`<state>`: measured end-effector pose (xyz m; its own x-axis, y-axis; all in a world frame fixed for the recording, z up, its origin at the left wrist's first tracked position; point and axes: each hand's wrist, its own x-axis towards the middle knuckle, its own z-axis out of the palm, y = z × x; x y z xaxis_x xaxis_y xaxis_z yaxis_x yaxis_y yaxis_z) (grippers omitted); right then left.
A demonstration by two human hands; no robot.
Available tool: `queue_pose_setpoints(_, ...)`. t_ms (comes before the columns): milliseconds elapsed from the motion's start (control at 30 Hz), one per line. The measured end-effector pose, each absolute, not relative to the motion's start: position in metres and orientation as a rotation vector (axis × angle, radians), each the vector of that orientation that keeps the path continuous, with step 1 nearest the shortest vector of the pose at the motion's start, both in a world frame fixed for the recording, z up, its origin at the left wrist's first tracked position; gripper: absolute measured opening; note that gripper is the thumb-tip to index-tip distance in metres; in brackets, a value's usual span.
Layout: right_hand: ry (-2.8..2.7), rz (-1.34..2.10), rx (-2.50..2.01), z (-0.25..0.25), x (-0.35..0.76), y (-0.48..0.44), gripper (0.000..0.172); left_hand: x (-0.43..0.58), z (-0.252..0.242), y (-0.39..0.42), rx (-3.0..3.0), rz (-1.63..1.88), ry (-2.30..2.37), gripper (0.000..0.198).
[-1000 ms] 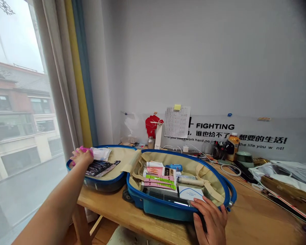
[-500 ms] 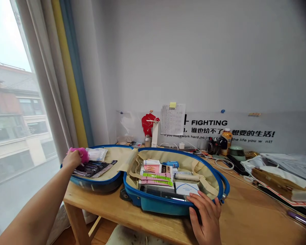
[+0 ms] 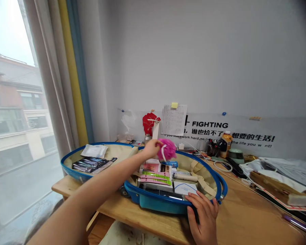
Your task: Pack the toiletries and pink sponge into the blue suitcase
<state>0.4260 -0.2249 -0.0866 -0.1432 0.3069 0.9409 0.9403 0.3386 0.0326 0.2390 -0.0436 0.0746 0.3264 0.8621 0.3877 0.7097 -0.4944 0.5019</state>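
My left hand is raised over the middle of an open blue hard-shell suitcase and is shut on a pink mesh bath puff with a white cord. My right hand grips the suitcase's front rim. The near half holds toiletries, including pink-and-green packets and a white box. In the far-left lid half lie a white sealed packet and dark shiny sachets. My left forearm hides part of the lid's front edge.
The suitcase rests on a wooden desk. Behind it stand an orange-capped bottle, a green lidded container and a coiled white cable. Papers and a box lie at the right. Curtains and a window are to the left.
My left hand has lifted the pink puff out of the lid half and moved it right, over the near half. The view has shifted slightly. My right hand stays on the rim.
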Motion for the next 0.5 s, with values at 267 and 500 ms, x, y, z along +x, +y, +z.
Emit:
queue_pose_setpoints(267,-1.641,-0.846,-1.099,-0.082,0.424,-0.226,0.02,0.325,0.035,-0.054,2.501,0.606,1.026,0.02)
queue_pose_setpoints(500,-1.662,-0.845,-1.089,-0.081,0.423,-0.226,0.021,0.328,0.016,-0.062,2.557,0.357,0.923,0.029)
